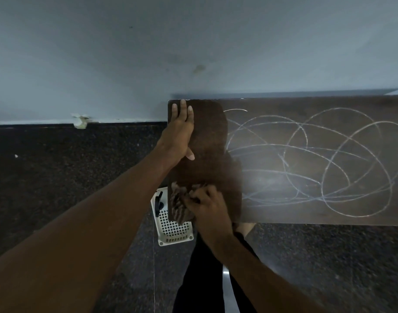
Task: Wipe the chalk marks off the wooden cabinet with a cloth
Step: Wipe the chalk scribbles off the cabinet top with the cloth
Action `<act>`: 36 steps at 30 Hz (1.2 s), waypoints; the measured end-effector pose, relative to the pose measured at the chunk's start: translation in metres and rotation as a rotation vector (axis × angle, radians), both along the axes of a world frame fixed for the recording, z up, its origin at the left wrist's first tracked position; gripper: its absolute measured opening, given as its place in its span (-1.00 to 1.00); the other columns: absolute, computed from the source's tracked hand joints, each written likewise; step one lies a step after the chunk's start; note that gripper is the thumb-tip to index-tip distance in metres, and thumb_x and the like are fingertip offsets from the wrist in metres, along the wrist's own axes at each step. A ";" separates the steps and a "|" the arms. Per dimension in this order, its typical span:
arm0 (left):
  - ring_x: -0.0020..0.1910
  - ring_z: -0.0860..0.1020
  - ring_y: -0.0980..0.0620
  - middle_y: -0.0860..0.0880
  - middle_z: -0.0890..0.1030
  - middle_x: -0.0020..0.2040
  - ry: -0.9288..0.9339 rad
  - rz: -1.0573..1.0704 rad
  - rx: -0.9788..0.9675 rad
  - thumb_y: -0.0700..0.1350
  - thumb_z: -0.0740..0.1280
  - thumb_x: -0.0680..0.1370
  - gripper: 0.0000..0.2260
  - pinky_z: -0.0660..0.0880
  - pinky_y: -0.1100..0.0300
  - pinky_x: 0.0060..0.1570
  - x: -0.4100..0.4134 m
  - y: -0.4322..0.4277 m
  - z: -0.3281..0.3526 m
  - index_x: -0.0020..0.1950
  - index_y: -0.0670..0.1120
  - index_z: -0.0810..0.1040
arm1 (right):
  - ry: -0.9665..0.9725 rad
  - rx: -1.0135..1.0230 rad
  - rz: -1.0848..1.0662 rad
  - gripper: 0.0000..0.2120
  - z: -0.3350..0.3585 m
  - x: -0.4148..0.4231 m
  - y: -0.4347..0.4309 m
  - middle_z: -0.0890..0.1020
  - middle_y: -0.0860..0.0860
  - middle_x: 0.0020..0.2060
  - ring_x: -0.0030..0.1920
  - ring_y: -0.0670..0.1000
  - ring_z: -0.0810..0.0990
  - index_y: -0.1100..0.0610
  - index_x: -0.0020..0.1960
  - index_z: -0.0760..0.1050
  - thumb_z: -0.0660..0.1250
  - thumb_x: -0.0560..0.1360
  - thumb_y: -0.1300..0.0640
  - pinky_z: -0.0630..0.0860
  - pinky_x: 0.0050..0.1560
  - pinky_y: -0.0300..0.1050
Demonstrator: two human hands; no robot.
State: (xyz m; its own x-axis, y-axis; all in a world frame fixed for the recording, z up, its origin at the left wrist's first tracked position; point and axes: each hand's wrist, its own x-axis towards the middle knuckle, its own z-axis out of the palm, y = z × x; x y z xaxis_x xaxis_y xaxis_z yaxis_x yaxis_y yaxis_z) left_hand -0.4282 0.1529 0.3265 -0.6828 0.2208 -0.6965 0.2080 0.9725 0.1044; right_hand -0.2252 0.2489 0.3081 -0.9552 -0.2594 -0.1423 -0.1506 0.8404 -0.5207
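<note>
Wooden cabinet (306,213): dark brown flat top, seen from above, back edge against the wall. Chalk marks (317,159): white looping scribbles over the middle and right of the top, running to near the front edge. Left end is a darker, chalk-free strip. Cloth (179,205): brown, striped, bunched up at the front-left corner, partly hanging over the front edge.
</note>
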 end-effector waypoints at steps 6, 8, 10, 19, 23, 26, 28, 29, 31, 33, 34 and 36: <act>0.56 -0.30 -0.24 -0.22 -0.35 0.58 0.003 -0.015 -0.014 -0.03 0.62 0.31 0.22 0.15 -0.07 0.51 -0.001 0.001 -0.001 0.58 -0.23 -0.28 | -0.057 -0.014 -0.077 -0.67 -0.004 0.019 0.009 0.59 -0.03 -0.01 0.01 0.10 0.52 -0.03 0.08 0.65 0.44 0.33 0.15 0.50 -0.16 -0.07; 0.56 -0.32 -0.24 -0.22 -0.36 0.58 0.000 -0.009 -0.017 -0.04 0.62 0.32 0.22 0.15 -0.09 0.51 -0.001 0.001 -0.001 0.58 -0.22 -0.29 | -0.053 0.001 -0.185 -0.55 -0.003 0.008 0.026 0.60 -0.02 0.05 0.06 0.09 0.49 0.00 0.17 0.63 0.43 0.30 0.25 0.52 -0.12 -0.04; 0.56 -0.32 -0.23 -0.21 -0.36 0.58 -0.001 -0.009 -0.012 -0.03 0.62 0.32 0.22 0.14 -0.08 0.51 -0.001 -0.001 -0.002 0.58 -0.22 -0.29 | -0.077 0.021 -0.272 -0.40 0.001 -0.011 0.041 0.58 0.01 0.12 0.15 0.11 0.46 0.05 0.26 0.59 0.46 0.24 0.35 0.55 -0.01 0.02; 0.56 -0.32 -0.23 -0.22 -0.34 0.59 0.026 0.002 0.044 -0.03 0.65 0.28 0.25 0.15 -0.08 0.50 0.001 -0.006 -0.010 0.59 -0.22 -0.25 | 0.038 0.064 -0.419 -0.62 0.006 -0.168 0.057 0.62 0.18 0.07 0.09 0.24 0.48 0.23 0.18 0.61 0.37 0.37 0.40 0.54 0.00 0.12; 0.56 -0.31 -0.26 -0.25 -0.30 0.59 0.018 -0.004 0.098 0.04 0.65 0.21 0.30 0.12 -0.09 0.50 -0.001 -0.009 -0.007 0.60 -0.25 -0.22 | 0.035 0.142 -0.368 -0.64 0.002 -0.210 0.060 0.61 0.19 0.01 0.06 0.26 0.47 0.26 0.10 0.62 0.30 0.35 0.45 0.53 -0.02 0.17; 0.56 -0.31 -0.26 -0.24 -0.30 0.59 0.026 0.011 0.126 0.01 0.67 0.21 0.30 0.14 -0.12 0.50 0.000 -0.012 -0.010 0.60 -0.24 -0.21 | 0.030 0.143 -0.351 -0.62 -0.001 -0.195 0.059 0.60 0.16 0.07 0.11 0.23 0.47 0.20 0.16 0.61 0.31 0.38 0.42 0.52 0.03 0.16; 0.56 -0.32 -0.22 -0.21 -0.31 0.59 0.042 0.031 0.169 -0.01 0.67 0.22 0.29 0.18 -0.13 0.48 0.003 -0.014 -0.012 0.60 -0.21 -0.21 | -0.002 0.067 -0.331 -0.59 0.000 -0.166 0.059 0.57 0.16 0.13 0.16 0.21 0.47 0.15 0.22 0.58 0.35 0.40 0.39 0.50 0.11 0.15; 0.56 -0.33 -0.20 -0.18 -0.32 0.60 0.052 0.041 0.191 -0.02 0.67 0.22 0.28 0.20 -0.15 0.47 0.004 -0.016 -0.013 0.61 -0.20 -0.21 | -0.020 0.035 -0.323 -0.56 0.000 -0.145 0.059 0.56 0.16 0.14 0.16 0.21 0.48 0.13 0.23 0.58 0.38 0.38 0.39 0.50 0.11 0.15; 0.56 -0.35 -0.17 -0.15 -0.34 0.59 0.060 0.049 0.208 -0.04 0.66 0.25 0.26 0.25 -0.21 0.46 0.006 -0.018 -0.014 0.61 -0.17 -0.22 | -0.046 0.065 -0.286 -0.47 0.001 -0.093 0.058 0.55 0.13 0.18 0.16 0.19 0.49 0.11 0.29 0.55 0.43 0.34 0.38 0.54 0.08 0.11; 0.55 -0.36 -0.17 -0.14 -0.35 0.59 0.058 0.053 0.219 -0.01 0.65 0.25 0.26 0.25 -0.21 0.47 0.006 -0.020 -0.015 0.61 -0.17 -0.22 | -0.079 0.080 -0.219 -0.39 0.000 -0.040 0.054 0.54 0.08 0.19 0.18 0.18 0.49 0.09 0.32 0.54 0.46 0.29 0.35 0.57 0.05 0.07; 0.55 -0.36 -0.18 -0.15 -0.35 0.59 0.053 0.052 0.222 0.01 0.64 0.24 0.26 0.23 -0.19 0.47 0.005 -0.020 -0.015 0.60 -0.18 -0.22 | -0.085 0.068 -0.188 -0.39 -0.002 -0.020 0.053 0.55 0.06 0.18 0.17 0.17 0.50 0.08 0.30 0.55 0.48 0.27 0.34 0.58 0.04 0.07; 0.55 -0.37 -0.19 -0.16 -0.36 0.58 0.042 0.040 0.211 0.04 0.63 0.24 0.26 0.20 -0.13 0.48 0.005 -0.020 -0.015 0.60 -0.19 -0.23 | -0.084 0.043 -0.166 -0.41 -0.007 -0.003 0.055 0.56 0.03 0.13 0.14 0.15 0.51 0.07 0.24 0.59 0.52 0.22 0.33 0.58 0.01 0.05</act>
